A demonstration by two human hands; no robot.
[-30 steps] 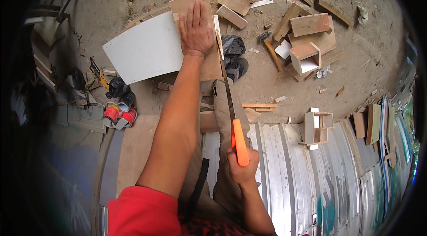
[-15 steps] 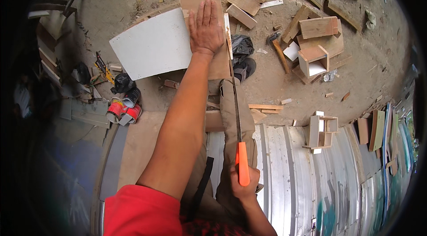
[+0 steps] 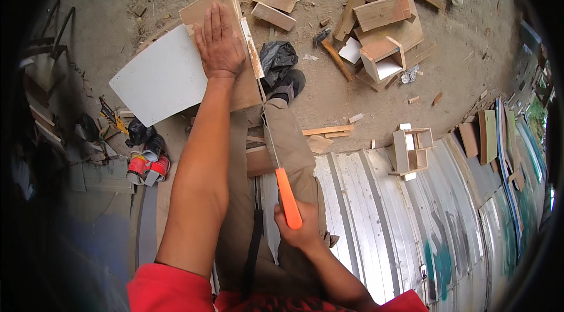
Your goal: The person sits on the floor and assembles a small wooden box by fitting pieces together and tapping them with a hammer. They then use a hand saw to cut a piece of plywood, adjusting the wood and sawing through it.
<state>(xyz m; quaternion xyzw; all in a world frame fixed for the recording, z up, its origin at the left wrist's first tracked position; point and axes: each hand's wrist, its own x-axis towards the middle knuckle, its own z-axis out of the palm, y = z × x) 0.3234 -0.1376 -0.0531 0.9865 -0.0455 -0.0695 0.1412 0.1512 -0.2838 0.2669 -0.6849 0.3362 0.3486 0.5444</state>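
Observation:
My left hand lies flat on a brown board, fingers stretched out and pointing away from me. Beside it is a white panel; how the two are joined cannot be made out. My right hand is wrapped around the orange handle of a handsaw. The thin saw blade runs forward over my right trouser leg to the board's right edge. A narrow strip with a pale, rough face runs along that edge. The blade's far end is hidden at the board.
A hammer lies on the dirt floor near stacked wooden box pieces. A small wooden frame stands on corrugated metal sheeting at right. Red cans and a black plastic bag sit at left. Wood offcuts are scattered about.
The whole view has shifted, so things appear farther left. The saw handle is nearer the board, pushed forward along the edge. My left hand stays flat on the board.

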